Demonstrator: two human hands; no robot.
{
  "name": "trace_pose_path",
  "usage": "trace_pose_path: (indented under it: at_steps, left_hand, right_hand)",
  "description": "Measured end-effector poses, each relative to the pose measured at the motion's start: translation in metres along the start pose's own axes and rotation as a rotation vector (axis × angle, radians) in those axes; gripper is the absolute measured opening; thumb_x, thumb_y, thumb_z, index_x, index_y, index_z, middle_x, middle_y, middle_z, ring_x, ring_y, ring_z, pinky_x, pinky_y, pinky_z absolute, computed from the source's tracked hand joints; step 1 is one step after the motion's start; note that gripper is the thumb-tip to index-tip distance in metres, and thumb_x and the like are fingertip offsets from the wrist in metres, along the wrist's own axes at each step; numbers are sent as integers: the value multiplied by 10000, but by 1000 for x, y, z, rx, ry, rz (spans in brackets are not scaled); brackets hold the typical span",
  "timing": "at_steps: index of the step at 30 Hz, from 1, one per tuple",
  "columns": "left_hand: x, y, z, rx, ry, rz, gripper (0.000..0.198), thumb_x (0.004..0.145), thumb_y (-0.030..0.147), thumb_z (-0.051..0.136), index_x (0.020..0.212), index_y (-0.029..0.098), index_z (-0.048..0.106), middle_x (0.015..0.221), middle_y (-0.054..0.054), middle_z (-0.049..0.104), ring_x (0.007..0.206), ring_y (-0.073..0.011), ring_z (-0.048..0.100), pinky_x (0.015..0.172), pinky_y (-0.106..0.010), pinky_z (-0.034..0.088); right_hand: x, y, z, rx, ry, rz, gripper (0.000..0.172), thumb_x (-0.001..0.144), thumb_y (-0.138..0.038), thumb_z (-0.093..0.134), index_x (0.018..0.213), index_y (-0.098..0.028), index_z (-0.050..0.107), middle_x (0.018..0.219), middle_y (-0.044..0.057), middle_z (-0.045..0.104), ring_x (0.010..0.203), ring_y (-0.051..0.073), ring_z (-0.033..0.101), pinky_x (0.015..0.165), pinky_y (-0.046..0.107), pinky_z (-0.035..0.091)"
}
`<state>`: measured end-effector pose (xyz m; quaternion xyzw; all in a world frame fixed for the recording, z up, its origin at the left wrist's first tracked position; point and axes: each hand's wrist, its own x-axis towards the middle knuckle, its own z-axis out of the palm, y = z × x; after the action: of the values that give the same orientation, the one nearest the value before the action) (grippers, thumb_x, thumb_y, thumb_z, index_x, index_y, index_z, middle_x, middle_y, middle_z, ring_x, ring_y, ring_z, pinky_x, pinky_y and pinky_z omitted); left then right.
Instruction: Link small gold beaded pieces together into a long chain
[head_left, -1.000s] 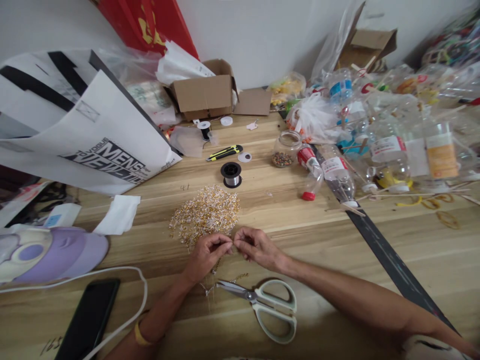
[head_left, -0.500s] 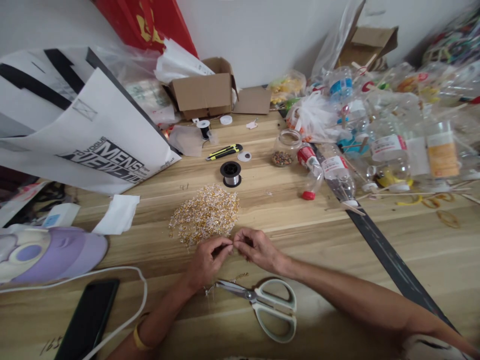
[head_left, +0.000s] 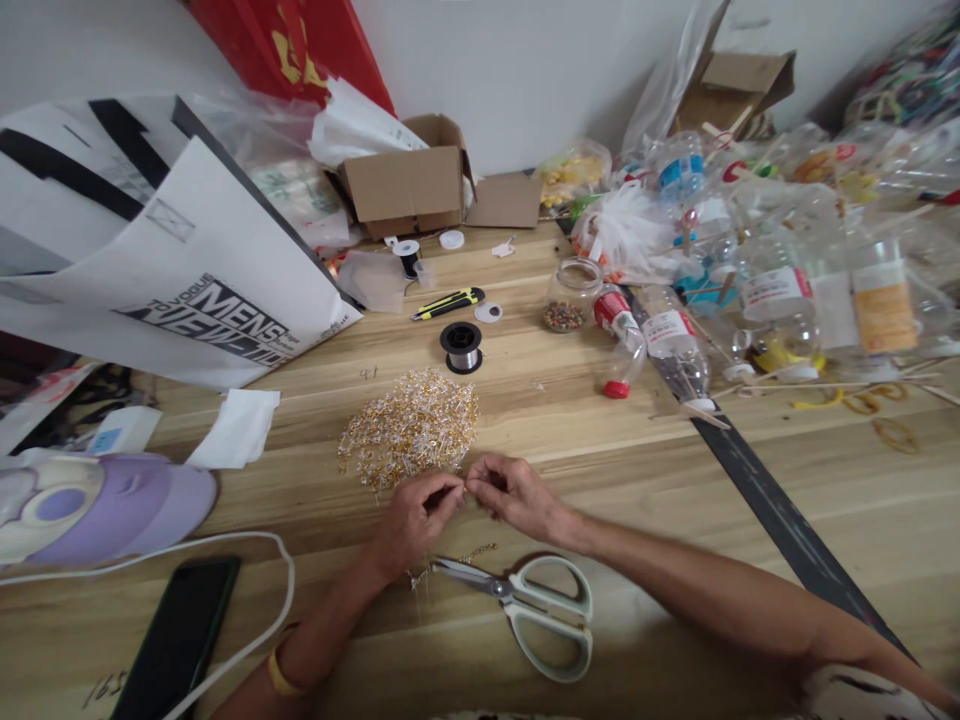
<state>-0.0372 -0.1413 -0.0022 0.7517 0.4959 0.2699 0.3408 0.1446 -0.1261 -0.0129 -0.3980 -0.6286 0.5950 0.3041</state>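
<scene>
My left hand [head_left: 418, 517] and my right hand [head_left: 519, 497] meet fingertip to fingertip just in front of a heap of gold and clear beads [head_left: 412, 425]. Both are closed in a pinch. A tiny gold speck shows between the fingertips, too small to name. Below my left hand, a short beaded strand [head_left: 478, 552] lies on the wooden table, with faint thread near it. Scissors [head_left: 499, 588] with pale handles rest beside the strand, their blades pointing left. Beyond the heap stands a black spool of fine wire [head_left: 461, 348].
A yellow-black utility knife [head_left: 448, 303] and a jar of beads [head_left: 568, 297] lie farther back. Plastic bottles [head_left: 671, 345] crowd the right side. At left are a white shopping bag [head_left: 172, 270], a phone [head_left: 176, 640], a white cable [head_left: 281, 600] and a purple device [head_left: 127, 505].
Both hands hold nearly the same place and pinch. A small gold speck now shows at the fingertips. Nothing else has visibly moved.
</scene>
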Motion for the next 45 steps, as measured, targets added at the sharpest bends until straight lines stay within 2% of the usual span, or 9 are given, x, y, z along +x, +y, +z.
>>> trace_pose_path:
  at_steps: [8,13,17,25,31,38,45]
  left_hand:
    - [0,-7,0,-66,41,-37,148,832,216,561,767,147,675,677,-24,672,611,-130,590,585,-211,434]
    - [-1,-7,2,-56,123,27,137,828,197,580,738,155,675,672,-13,658,618,-121,577,608,-212,431]
    - [-1,-6,2,-43,134,59,134,828,191,586,732,152,672,669,-13,650,617,-118,572,606,-212,430]
    - [-1,-3,-1,-125,91,-39,142,840,216,568,774,157,678,697,-13,679,646,-126,610,632,-211,461]
    - [0,-3,-2,-272,101,-125,147,831,250,577,775,154,674,693,-16,690,655,-132,635,629,-206,494]
    - [2,-2,-5,-333,113,-162,147,811,255,591,741,152,669,666,-17,696,629,-136,636,617,-216,502]
    - [5,5,-9,-366,136,-193,145,798,253,596,712,158,664,638,-10,683,610,-131,627,605,-214,497]
  right_hand:
    - [1,1,2,71,20,-48,153,825,-286,609,786,-147,559,650,-32,490,565,77,418,516,195,344]
    - [1,8,5,82,23,-61,128,793,-247,639,814,-154,554,674,-35,484,599,82,434,542,197,363]
    - [1,9,5,73,26,-82,112,790,-214,635,825,-158,544,685,-34,494,605,83,442,544,196,367]
    - [2,3,4,2,31,-95,47,814,-170,572,781,-146,549,647,-39,458,579,77,402,524,193,334]
    - [0,7,5,-6,27,-103,40,801,-139,557,770,-152,534,662,-35,464,593,78,418,533,186,344]
    - [0,7,5,41,29,-62,72,771,-115,568,756,-157,511,629,-49,460,557,67,403,499,175,329]
    - [1,13,6,74,20,-46,120,754,-119,599,856,-158,549,680,-36,522,612,81,486,549,187,396]
